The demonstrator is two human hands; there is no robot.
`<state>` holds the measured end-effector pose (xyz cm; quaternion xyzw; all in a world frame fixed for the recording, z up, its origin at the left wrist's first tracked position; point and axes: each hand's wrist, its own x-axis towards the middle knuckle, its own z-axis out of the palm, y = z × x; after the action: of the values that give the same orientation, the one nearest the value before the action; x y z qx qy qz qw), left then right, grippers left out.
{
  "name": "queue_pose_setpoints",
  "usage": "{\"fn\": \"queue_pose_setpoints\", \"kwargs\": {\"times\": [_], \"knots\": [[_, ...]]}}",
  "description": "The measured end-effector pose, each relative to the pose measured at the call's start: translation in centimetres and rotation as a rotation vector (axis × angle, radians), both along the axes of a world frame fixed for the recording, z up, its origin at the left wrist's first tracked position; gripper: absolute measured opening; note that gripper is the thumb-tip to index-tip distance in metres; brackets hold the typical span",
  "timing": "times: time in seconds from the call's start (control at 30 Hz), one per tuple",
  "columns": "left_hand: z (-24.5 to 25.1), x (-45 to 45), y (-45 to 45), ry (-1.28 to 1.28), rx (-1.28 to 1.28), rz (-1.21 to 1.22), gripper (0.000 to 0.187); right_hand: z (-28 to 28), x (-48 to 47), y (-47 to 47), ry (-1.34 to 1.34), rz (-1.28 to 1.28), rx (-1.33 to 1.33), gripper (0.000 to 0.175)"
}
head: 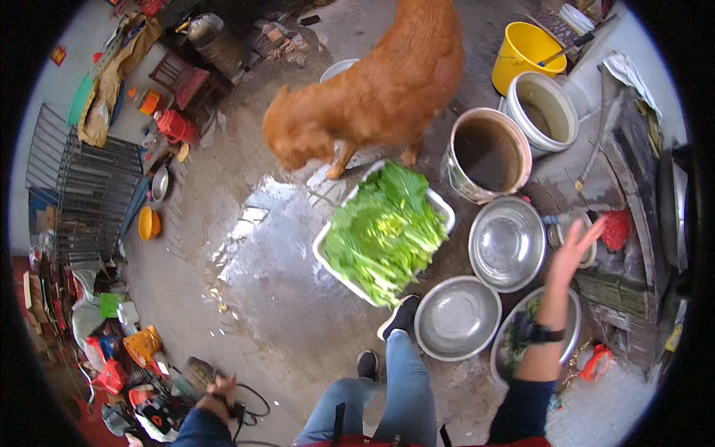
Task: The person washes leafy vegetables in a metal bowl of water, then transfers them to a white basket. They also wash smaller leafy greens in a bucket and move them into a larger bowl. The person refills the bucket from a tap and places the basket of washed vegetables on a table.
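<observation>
My right hand is raised at the right with its fingers spread, holding nothing. Below that forearm lies a metal basin with dark leafy greens, partly hidden by the arm. Two round metal basins stand to the left of it. At the lower left is my left hand, blurred, near a pile of bags and tools; whether it holds anything is unclear. A white rectangular tub heaped with leafy green vegetables stands on the wet floor in front of my feet.
A reddish-brown dog stands just beyond the tub, head lowered. Buckets, one holding dark water and one yellow, line the upper right. A black cable curls on the floor near my left hand. Metal railings stand at the left.
</observation>
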<state>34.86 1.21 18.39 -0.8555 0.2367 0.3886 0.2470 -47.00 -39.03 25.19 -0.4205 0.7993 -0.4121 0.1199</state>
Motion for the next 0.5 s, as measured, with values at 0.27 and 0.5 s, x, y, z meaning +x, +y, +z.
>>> {"fn": "queue_pose_setpoints", "kwargs": {"times": [0.27,0.5], "knots": [[-17.6,-12.0,-26.7,0.184,-1.001,-0.745,0.04,-26.4,11.2,-9.7,-0.221,0.153,0.666,0.068],[-17.5,-23.7,-45.3,0.58,-0.744,0.486,0.084,-28.4,19.1,1.1,-1.686,-0.043,0.2,0.081]]}}
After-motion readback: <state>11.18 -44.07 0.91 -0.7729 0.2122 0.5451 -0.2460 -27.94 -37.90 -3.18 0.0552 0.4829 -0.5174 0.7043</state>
